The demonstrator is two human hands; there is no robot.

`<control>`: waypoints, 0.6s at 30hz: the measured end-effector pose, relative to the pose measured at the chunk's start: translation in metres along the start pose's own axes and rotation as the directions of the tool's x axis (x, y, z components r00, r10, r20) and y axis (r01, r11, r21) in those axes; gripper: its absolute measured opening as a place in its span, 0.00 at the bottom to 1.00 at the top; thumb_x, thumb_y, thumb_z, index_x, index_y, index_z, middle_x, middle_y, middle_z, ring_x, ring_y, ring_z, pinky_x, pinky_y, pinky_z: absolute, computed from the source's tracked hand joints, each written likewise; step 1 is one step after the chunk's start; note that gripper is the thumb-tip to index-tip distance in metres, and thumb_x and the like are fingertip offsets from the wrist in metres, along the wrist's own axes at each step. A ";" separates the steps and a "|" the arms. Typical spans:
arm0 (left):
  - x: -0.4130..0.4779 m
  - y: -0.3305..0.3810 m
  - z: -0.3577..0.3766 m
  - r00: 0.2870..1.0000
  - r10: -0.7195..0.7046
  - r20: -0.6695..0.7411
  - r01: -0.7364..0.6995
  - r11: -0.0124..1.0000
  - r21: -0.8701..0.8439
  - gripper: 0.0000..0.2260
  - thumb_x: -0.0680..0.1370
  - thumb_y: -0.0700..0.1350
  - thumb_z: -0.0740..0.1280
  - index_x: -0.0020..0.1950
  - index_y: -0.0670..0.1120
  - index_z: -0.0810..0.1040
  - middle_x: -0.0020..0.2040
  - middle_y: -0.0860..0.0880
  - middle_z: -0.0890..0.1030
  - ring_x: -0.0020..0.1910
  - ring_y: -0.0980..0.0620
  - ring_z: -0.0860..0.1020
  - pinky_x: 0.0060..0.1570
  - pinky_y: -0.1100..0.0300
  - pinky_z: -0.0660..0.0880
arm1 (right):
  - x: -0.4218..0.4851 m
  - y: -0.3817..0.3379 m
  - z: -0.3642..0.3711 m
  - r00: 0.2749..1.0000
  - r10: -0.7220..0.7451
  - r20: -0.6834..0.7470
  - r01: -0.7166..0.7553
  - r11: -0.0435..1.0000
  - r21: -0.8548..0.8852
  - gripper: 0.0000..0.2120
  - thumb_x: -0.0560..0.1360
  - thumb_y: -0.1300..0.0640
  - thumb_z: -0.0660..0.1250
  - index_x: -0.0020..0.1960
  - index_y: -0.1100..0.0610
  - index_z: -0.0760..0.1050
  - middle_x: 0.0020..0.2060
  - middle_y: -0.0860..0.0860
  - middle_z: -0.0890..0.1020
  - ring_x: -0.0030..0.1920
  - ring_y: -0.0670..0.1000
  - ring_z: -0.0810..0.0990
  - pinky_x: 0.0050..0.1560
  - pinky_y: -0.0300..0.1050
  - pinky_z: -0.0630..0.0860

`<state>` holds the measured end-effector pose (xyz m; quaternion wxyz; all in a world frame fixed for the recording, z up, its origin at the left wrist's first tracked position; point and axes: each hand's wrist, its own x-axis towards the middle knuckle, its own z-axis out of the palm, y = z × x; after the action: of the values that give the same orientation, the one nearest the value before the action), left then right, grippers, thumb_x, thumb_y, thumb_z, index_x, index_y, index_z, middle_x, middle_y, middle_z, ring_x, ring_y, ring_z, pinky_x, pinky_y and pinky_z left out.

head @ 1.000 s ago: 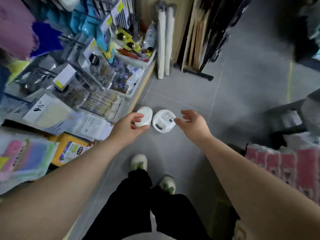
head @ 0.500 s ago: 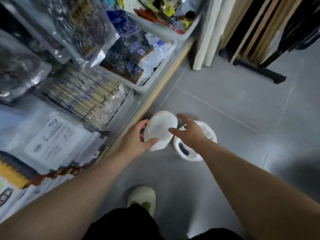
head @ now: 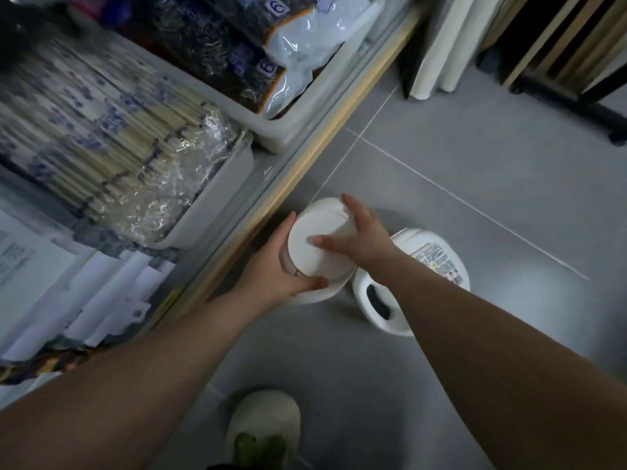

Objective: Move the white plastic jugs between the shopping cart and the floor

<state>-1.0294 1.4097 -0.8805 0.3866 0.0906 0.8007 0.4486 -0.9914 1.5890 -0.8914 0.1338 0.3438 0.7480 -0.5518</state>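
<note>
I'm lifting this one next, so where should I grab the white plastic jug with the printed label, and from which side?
Hook fingers through the moulded loop handle of the white labelled plastic jug, coming from above at its near end. Its dark opening faces up towards you; the body is broad and smooth. Probably with the right hand, closest, once it leaves the other white jug.
</note>
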 end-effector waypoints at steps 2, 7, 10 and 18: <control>-0.002 0.006 -0.003 1.000 0.012 0.002 -0.012 1.000 -0.002 0.54 0.56 0.55 0.82 0.76 0.60 0.56 0.70 0.61 0.68 0.70 0.57 0.67 0.68 0.48 0.69 | -0.004 -0.002 -0.001 1.000 0.009 -0.007 -0.009 0.999 0.049 0.49 0.60 0.45 0.81 0.75 0.43 0.60 0.70 0.50 0.66 0.69 0.53 0.67 0.68 0.54 0.69; -0.031 0.051 -0.025 0.999 0.029 0.020 -0.028 0.999 -0.022 0.52 0.53 0.57 0.81 0.75 0.61 0.62 0.70 0.61 0.69 0.69 0.60 0.67 0.68 0.49 0.69 | -0.038 -0.040 -0.020 1.000 0.003 -0.021 0.000 0.992 0.123 0.51 0.58 0.45 0.82 0.75 0.45 0.61 0.68 0.51 0.69 0.68 0.52 0.69 0.68 0.55 0.70; -0.064 0.105 -0.043 0.999 0.028 0.026 -0.028 0.999 -0.020 0.50 0.57 0.48 0.83 0.75 0.59 0.63 0.68 0.61 0.71 0.68 0.58 0.69 0.68 0.51 0.70 | -0.078 -0.084 -0.044 0.999 0.009 -0.035 -0.004 0.988 0.152 0.52 0.56 0.43 0.82 0.75 0.45 0.61 0.68 0.50 0.69 0.68 0.51 0.69 0.67 0.54 0.70; -0.187 0.279 -0.110 0.998 0.057 0.007 -0.057 0.998 -0.009 0.50 0.52 0.52 0.82 0.67 0.73 0.63 0.63 0.67 0.71 0.66 0.60 0.71 0.68 0.52 0.69 | -0.220 -0.249 -0.125 0.995 -0.021 -0.099 0.038 0.983 0.178 0.50 0.56 0.43 0.82 0.74 0.43 0.63 0.68 0.49 0.67 0.67 0.50 0.70 0.68 0.53 0.70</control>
<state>-1.0348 1.4086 -0.5267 0.3768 0.1135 0.7945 0.4626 -0.9737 1.5845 -0.5375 0.0578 0.3697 0.7059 -0.6014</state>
